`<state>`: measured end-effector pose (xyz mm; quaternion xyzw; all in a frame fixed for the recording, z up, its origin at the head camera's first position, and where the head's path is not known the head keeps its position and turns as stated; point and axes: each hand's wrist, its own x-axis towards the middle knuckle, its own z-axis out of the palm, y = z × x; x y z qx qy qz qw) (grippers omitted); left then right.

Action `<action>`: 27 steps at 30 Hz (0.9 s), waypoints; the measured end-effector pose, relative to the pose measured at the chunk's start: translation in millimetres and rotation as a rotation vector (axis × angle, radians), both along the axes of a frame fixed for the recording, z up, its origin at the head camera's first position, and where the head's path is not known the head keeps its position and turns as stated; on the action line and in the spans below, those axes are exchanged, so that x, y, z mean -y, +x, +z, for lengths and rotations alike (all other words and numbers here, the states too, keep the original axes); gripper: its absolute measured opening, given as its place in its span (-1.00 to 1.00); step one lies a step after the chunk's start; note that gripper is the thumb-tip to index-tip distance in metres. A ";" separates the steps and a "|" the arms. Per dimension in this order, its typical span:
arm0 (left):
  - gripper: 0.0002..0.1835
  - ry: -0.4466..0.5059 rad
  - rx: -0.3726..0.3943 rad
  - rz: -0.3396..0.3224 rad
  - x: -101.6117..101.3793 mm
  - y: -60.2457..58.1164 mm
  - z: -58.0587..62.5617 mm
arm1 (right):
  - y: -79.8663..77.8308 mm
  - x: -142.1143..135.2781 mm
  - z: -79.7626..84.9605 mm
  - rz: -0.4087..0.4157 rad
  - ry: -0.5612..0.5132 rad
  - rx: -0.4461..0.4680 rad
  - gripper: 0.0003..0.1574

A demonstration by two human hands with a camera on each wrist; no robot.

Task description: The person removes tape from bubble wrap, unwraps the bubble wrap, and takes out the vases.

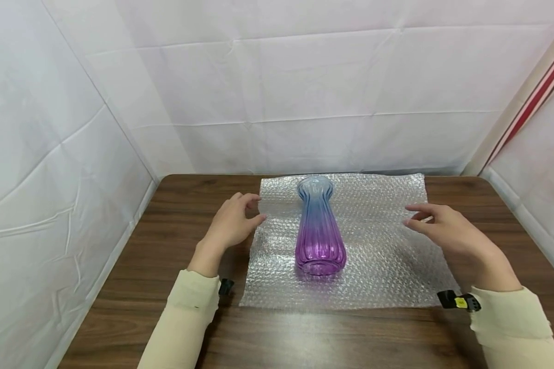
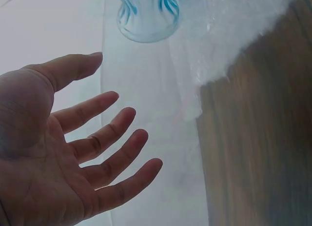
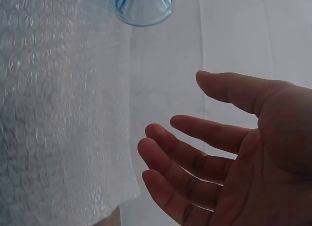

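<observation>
A ribbed glass vase (image 1: 320,230), blue at its flared mouth and purple toward the base, lies on its side on a sheet of bubble wrap (image 1: 383,261). Its mouth points to the back wall. My left hand (image 1: 231,220) hovers by the left edge of the wrap, fingers relaxed and spread, holding nothing. Over the right edge, my right hand (image 1: 448,228) hangs with loosely bent fingers and an empty palm. Both wrist views show the vase's blue rim (image 2: 148,30) beyond the fingers. In the right wrist view the bubble wrap (image 3: 58,113) fills the left side.
The wrap is spread on a dark wooden table (image 1: 166,287), reaching close to its back edge. White cloth walls (image 1: 304,92) stand behind and at both sides. A red-striped strip (image 1: 535,102) runs down the right corner. Dark straps with small devices (image 1: 459,301) sit at the wrists.
</observation>
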<state>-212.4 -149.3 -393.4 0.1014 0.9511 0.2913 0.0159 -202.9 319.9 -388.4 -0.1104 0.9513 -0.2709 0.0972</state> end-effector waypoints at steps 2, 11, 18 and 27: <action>-0.42 0.003 -0.002 -0.006 -3.5 0.6 2.3 | -1.7 5.1 0.3 0.010 -0.001 0.004 -0.18; -0.43 0.014 0.033 -0.013 -17.1 1.8 1.4 | -7.4 29.0 -2.6 0.051 -0.047 -0.005 -0.18; -0.41 0.034 0.048 -0.030 -27.2 2.9 -2.2 | -8.3 42.3 -7.9 0.050 -0.111 0.007 -0.15; -0.34 0.046 0.052 -0.074 -43.1 2.0 -4.9 | -9.4 61.8 -16.1 0.049 -0.164 0.061 -0.11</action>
